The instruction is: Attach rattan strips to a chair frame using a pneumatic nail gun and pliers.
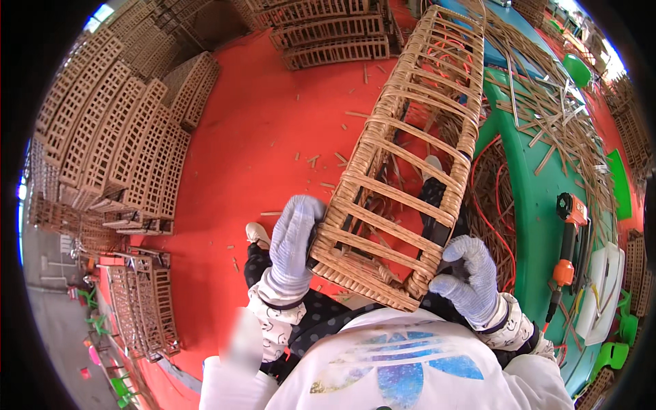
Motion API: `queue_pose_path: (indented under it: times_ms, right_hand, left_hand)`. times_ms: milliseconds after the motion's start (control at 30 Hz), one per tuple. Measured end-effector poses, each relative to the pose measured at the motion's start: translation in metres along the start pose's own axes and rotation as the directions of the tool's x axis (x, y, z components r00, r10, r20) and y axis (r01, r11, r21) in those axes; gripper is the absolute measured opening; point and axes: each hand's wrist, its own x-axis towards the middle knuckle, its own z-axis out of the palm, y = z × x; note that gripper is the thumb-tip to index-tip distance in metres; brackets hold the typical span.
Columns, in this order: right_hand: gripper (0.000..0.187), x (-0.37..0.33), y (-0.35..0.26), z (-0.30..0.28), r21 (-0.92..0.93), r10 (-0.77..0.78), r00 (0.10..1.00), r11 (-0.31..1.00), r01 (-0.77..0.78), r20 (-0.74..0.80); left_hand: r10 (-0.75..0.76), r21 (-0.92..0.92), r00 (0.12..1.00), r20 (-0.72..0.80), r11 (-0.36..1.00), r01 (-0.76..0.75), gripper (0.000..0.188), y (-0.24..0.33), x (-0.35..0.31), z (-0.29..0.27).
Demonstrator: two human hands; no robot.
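Woven frame (398,197) is long, ladder-like, w/ tan strips wrapped round a dark inner frame; it sits in front of the person, approx. centre of view, near end at the lap, far end running up & a bit R. Can't tell if the far end rests on anything. L hand (294,239), in a grey knit glove, is at the near L corner, fingers pressed together & laid along the side; thumb not clear, so can't tell if it's pinching. R hand (471,277), same type of glove, is at the near R corner, thumb & fingers curled w/ a gap btwn them, tips against the rim; can't tell how firmly it's gripping. To the R is a green table (523,164) w/ loose strips (547,89) in a messy heap, an orange/blk power tool (564,273) and, near it, a white tray (601,301). Red hose (486,225) hangs btwn frame & table. Red floor (253,123) has strip offcuts scattered on it, plus a pale shoe (258,234) just beyond the L hand. More frames, stacked (116,137), fill the far L; another stack (335,41) is at top centre.
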Motion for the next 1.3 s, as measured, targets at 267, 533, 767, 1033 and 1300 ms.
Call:
queue_pose_path:
  times_ms: [267,533,767,1033,1300]
  right_hand:
    - [0.036,0.007,0.001,-0.005,-0.204,-0.081,0.976,0.978,0.039,-0.200]
    - [0.029,0.006,0.004,-0.018,-0.097,-0.025,0.965,0.995,0.000,-0.260]
    - [0.031,0.006,0.006,-0.028,-0.142,-0.050,0.980,0.990,0.022,-0.194]
    - [0.056,0.017,0.006,-0.035,-0.290,-0.142,0.975,0.953,0.089,-0.168]
    - [0.071,0.014,0.009,-0.030,-0.093,-0.086,0.985,0.993,0.073,-0.150]
  left_hand:
    - [-0.322,0.014,0.921,0.219,0.945,0.327,0.024,0.015,0.039,0.003]
    - [-0.212,0.249,0.935,0.284,0.958,0.141,0.017,0.002,0.062,0.022]
    - [-0.309,0.211,0.891,0.332,0.945,0.249,0.023,-0.005,0.069,0.028]
    - [-0.260,0.086,0.954,0.150,0.964,0.250,0.025,-0.010,0.101,0.061]
    - [-0.313,-0.024,0.941,0.132,0.948,0.319,0.019,-0.002,0.083,0.064]
